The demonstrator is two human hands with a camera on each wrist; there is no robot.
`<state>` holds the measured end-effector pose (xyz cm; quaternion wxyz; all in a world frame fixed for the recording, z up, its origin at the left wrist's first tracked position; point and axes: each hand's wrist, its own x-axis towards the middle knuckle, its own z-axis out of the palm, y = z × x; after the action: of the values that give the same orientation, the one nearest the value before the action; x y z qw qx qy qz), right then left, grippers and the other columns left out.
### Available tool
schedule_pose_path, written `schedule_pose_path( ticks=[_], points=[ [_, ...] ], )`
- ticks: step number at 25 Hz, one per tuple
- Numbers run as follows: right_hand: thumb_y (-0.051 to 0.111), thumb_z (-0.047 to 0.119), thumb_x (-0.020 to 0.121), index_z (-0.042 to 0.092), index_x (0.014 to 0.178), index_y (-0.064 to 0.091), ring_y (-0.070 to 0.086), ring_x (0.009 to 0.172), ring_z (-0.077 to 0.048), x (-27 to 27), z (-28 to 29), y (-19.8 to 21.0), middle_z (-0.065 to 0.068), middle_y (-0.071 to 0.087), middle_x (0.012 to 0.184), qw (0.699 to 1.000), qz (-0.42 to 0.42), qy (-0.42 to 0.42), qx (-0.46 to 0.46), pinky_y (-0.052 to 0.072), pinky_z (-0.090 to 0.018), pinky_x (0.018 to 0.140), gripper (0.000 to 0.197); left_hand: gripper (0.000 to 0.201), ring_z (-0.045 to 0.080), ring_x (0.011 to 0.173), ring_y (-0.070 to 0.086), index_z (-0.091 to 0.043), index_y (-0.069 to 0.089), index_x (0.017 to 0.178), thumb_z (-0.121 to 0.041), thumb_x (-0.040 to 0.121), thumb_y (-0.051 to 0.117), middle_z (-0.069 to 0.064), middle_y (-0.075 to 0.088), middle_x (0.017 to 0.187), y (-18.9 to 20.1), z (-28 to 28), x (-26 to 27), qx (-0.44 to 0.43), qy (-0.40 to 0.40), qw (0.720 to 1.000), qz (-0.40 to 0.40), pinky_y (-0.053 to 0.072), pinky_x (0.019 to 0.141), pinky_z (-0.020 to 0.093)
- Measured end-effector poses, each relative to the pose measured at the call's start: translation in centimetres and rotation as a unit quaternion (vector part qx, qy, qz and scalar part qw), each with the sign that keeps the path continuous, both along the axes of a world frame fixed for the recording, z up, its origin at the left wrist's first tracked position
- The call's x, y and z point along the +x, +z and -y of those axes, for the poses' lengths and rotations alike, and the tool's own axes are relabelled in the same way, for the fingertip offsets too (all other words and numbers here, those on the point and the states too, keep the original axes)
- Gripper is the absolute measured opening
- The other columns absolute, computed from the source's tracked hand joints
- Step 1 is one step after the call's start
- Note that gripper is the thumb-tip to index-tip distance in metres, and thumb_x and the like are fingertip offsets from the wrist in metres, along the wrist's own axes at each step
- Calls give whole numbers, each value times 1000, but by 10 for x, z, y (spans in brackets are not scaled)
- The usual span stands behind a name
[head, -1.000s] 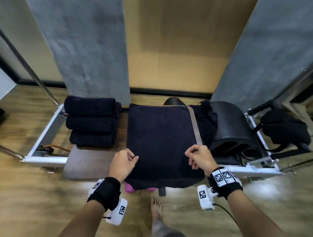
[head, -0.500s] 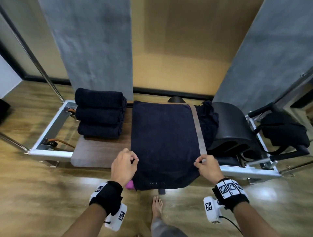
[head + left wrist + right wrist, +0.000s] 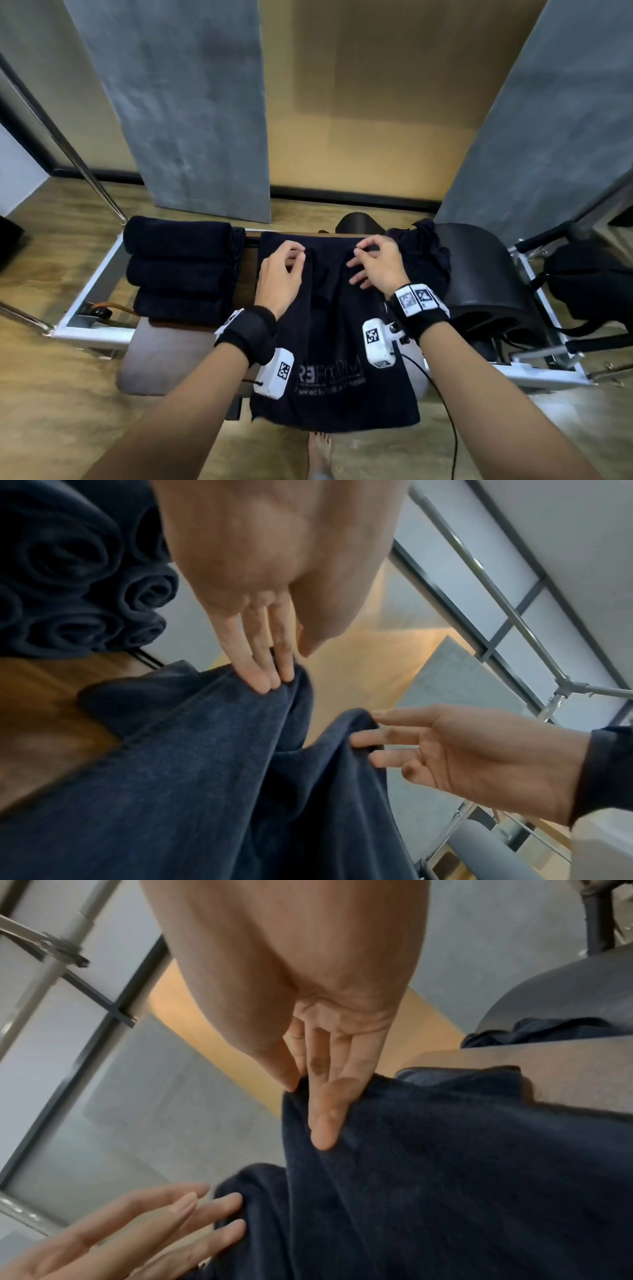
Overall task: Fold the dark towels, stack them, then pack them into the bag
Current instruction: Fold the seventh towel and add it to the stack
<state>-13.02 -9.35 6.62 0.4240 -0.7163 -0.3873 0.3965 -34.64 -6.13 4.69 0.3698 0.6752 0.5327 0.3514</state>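
A dark towel (image 3: 335, 342) with a pale printed logo lies across the brown platform (image 3: 161, 359), and its near end hangs over the front. Both hands are at its far edge. My left hand (image 3: 299, 258) pinches a raised ridge of the cloth; the left wrist view shows its fingers (image 3: 267, 680) on that ridge. My right hand (image 3: 358, 251) pinches the towel (image 3: 445, 1177) a little to the right, thumb against finger (image 3: 322, 1123). Three rolled dark towels (image 3: 181, 267) are stacked at the left. The black bag (image 3: 589, 284) hangs at the far right.
A crumpled dark towel (image 3: 428, 253) lies behind my right hand against a black curved barrel (image 3: 486, 274). A white metal frame (image 3: 92, 284) rings the platform. Grey panels stand behind it. My bare foot (image 3: 318, 452) is on the wooden floor below the towel.
Both hands have gone from the towel's near sides to its far edge. The towel looks narrower, shows its logo, and the tan stripe is out of sight.
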Motion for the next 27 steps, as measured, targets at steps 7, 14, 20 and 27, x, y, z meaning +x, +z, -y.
schedule_pose_path(
  ticks=[7, 14, 20, 27],
  points=[
    [79, 20, 88, 13, 100, 58, 55, 35, -23, 30, 78, -70, -13, 71, 57, 982, 121, -10, -146, 38, -23, 35, 25, 23, 19, 91, 68, -24, 68, 103, -41, 92, 78, -7, 66, 92, -68, 47, -55, -100, 46, 974, -199, 53, 77, 33],
    [65, 12, 101, 5, 101, 49, 56, 33, -26, 21, 123, -83, -20, 67, 55, 983, -1, -50, -174, 37, -23, 32, 18, 14, 22, 69, 73, -11, 63, 88, -15, 99, 70, 5, 73, 67, -71, 82, -66, -135, 94, 984, -71, 61, 66, 40],
    [67, -1, 97, 13, 125, 54, 75, 82, -35, 13, 135, -62, -19, 73, 94, 991, -69, -111, 0, 66, -44, 71, 34, 46, 16, 115, 64, -14, 46, 140, -6, 100, 68, 2, 61, 128, -60, 94, -77, -113, 70, 989, 57, 57, 98, 39],
    [85, 8, 82, 11, 92, 78, 62, 103, -18, -5, 192, -91, 2, 64, 106, 956, 280, 91, -20, 49, -31, 98, 13, 27, 5, 103, 51, -34, 61, 101, -42, 88, 82, -18, 53, 105, -86, 143, -116, -2, -118, 967, -224, 42, 92, 39]
  ],
)
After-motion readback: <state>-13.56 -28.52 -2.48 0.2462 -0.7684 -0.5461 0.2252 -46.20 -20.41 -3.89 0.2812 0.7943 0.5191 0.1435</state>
